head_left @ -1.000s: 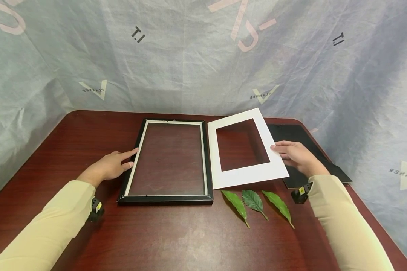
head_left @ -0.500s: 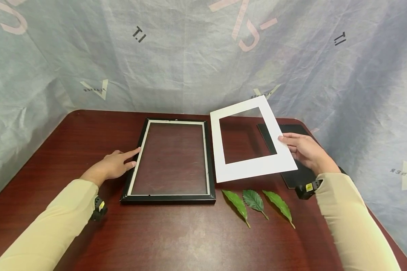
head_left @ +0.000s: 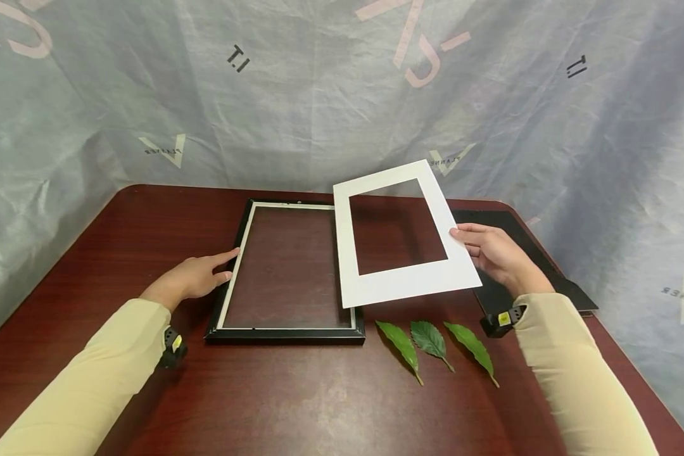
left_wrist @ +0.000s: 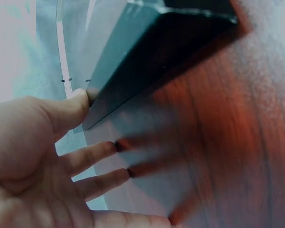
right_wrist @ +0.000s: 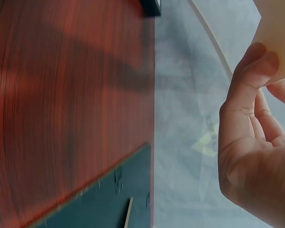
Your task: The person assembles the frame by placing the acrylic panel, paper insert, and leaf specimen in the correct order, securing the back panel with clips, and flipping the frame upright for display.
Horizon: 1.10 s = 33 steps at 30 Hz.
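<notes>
White mat (head_left: 405, 284) is held raised and tilted above the tabletop, extending left from the R fingertips; its L border covers part of the far frame bar in head view, contact w/ frame can't be told. R hand (head_left: 493, 253): thumb & fingertips clamped on mat's R edge, approx. midway along; R wrist view confirms pinch on the card. Black frame (head_left: 285, 337) lies flat, its L bar at the L fingertips, the rest running right of them toward the mat; clear pane (head_left: 279, 272) sits inside a pale inner edge. L hand (head_left: 190, 277): index tip & thumb against frame's L bar, gripping nothing; L wrist view shows fingers straight & apart, whether lower tips touch table can't be told. Three green leaves (head_left: 429, 339) lie in a row nearer the person than the R fingertips, stems toward the person. Black board (head_left: 501, 218) lies right of & partly beneath the R fingers. All on red-brown table (head_left: 296, 405). Wrist cams, L (head_left: 173, 347) & R (head_left: 503, 322), sit behind the resp. fingers, at cuffs of pale-yellow sleeves (head_left: 85, 380). Grey printed curtain (head_left: 296, 107) hangs beyond both sets of fingers.
</notes>
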Each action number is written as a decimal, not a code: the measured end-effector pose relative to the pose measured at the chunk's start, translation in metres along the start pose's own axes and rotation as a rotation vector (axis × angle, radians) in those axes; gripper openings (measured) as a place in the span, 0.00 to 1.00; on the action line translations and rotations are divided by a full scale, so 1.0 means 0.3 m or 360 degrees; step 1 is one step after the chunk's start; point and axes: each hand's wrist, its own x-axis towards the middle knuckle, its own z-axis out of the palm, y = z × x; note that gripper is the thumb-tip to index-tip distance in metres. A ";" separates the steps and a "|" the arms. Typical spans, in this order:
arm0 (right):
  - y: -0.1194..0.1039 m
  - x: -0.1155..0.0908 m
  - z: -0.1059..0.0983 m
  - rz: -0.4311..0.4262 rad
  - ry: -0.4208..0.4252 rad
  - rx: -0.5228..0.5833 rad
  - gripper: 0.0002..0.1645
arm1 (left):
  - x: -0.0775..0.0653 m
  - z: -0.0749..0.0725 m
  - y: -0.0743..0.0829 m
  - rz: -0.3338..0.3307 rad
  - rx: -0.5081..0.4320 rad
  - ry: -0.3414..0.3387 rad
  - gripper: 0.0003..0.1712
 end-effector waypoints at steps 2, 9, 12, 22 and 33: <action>0.000 0.006 0.026 -0.0006 -0.0005 -0.0014 0.10 | 0.001 0.000 0.002 -0.0003 0.0002 0.0000 0.36; 0.005 0.025 0.125 -0.0011 -0.0004 -0.0180 0.30 | -0.002 -0.002 0.004 0.0006 -0.0004 0.0000 0.36; 0.013 0.035 0.165 -0.0015 0.0002 -0.0194 0.31 | -0.003 -0.003 0.005 0.0004 -0.0009 -0.0002 0.36; 0.048 0.068 0.257 -0.0026 -0.0019 -0.0158 0.24 | 0.007 -0.004 0.007 0.0005 -0.0048 -0.0005 0.36; 0.084 0.099 0.339 -0.0015 -0.0013 -0.0221 0.27 | 0.000 -0.005 0.007 0.0003 -0.0057 0.0011 0.36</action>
